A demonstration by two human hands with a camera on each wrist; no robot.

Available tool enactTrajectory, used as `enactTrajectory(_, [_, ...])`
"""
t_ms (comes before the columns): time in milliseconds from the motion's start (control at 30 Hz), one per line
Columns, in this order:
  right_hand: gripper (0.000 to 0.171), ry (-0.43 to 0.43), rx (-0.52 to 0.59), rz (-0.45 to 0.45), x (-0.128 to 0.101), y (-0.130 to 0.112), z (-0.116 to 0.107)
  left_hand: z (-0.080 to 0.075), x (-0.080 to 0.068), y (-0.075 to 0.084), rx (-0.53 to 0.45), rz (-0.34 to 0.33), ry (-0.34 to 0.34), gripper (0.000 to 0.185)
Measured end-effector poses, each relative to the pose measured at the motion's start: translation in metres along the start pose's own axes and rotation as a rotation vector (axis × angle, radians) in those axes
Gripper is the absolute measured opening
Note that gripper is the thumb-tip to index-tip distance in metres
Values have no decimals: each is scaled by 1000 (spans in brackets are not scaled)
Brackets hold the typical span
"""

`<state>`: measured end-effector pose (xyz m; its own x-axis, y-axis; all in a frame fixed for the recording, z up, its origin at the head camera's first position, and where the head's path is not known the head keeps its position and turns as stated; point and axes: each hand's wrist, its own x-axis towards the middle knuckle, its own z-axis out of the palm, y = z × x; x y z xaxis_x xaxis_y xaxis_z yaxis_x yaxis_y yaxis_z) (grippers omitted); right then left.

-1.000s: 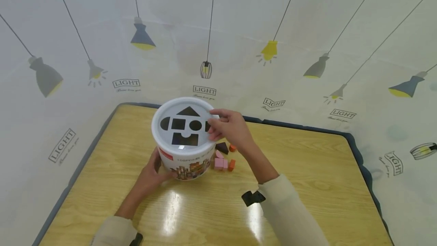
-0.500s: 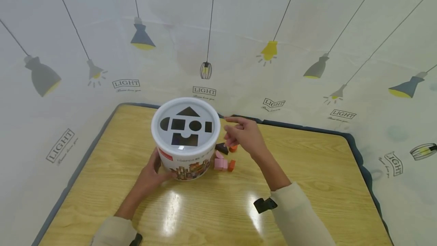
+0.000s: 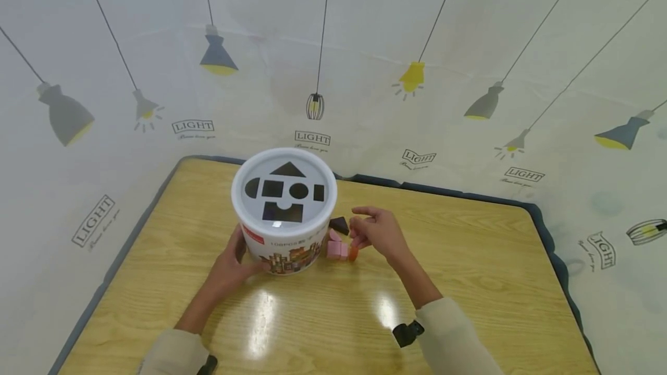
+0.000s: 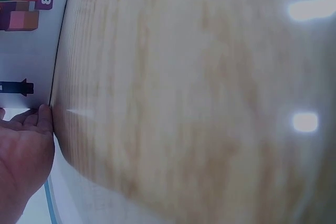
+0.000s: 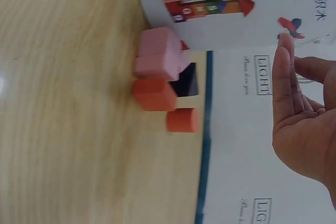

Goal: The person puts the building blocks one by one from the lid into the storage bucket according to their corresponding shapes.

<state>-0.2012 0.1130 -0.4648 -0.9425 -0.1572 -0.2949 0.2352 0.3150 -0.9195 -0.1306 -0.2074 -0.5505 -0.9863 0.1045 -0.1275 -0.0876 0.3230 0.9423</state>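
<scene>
A white bucket (image 3: pixel 292 253) with a printed block-city picture stands on the table. Its white lid (image 3: pixel 312 216) has shaped cut-outs. My left hand (image 3: pixel 231 265) rests against the bucket's lower left side, thumb toward the front. Right of the bucket, my right hand (image 3: pixel 383 233) hovers over loose blocks, its fingertips overlapping the orange ones in the head view. The right wrist view shows that hand with nothing between its extended fingers. Below it lie pink blocks (image 5: pixel 157 53), an orange block (image 5: pixel 155 94), an orange cylinder (image 5: pixel 182 120) and a dark triangular block (image 5: pixel 187 81).
The wooden table (image 3: pixel 469 259) has a dark edging (image 3: pixel 432 188) along its back. Behind it hangs a pale backdrop (image 3: pixel 365 120) printed with lamps. A black strap piece (image 3: pixel 407 333) sits at the right cuff.
My right hand has left the lid's right rim, moved right and then down toward the orange blocks. The left hand and the bucket stay in place.
</scene>
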Motion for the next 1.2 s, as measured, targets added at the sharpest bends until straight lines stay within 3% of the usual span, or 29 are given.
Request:
enactTrajectory(167, [38,-2,5,49,-1,19,2,-1,-2,5,10,-3,-5,114])
enactTrajectory(567, [40,8,-5,114,-1,54,5,2,12,-31,10,17,14,114])
enactTrajectory(1200, [46,18,-12,145,-1,83,19,3,13,-33,22,6,22,117])
